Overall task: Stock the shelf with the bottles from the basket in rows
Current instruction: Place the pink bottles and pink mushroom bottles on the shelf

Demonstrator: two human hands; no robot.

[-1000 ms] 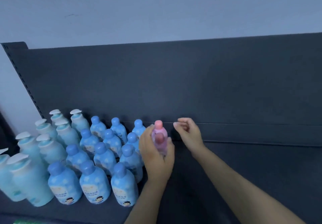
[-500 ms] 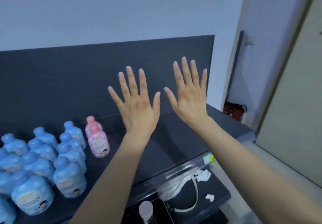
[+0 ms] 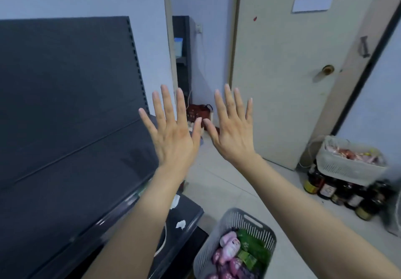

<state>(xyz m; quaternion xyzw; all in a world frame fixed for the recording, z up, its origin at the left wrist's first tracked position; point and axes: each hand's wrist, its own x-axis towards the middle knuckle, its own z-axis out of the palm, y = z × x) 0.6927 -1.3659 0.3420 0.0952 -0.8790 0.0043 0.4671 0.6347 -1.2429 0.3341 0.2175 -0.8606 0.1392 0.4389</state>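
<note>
**Bare hands raised, bottles wait in the basket**

A person's left hand (image 3: 173, 142) and right hand (image 3: 233, 142) hang side by side in mid-air, backs to the camera. The fingers (image 3: 167, 105) are straight, spread wide and hold nothing. The pink bottles (image 3: 230, 245) lie in a grey basket (image 3: 251, 224) on the floor, well below the hands and under the right forearm. The dark shelf (image 3: 65, 192) stretches away on the left, its end just below the left wrist. A cream door (image 3: 282, 83) stands behind.
</note>
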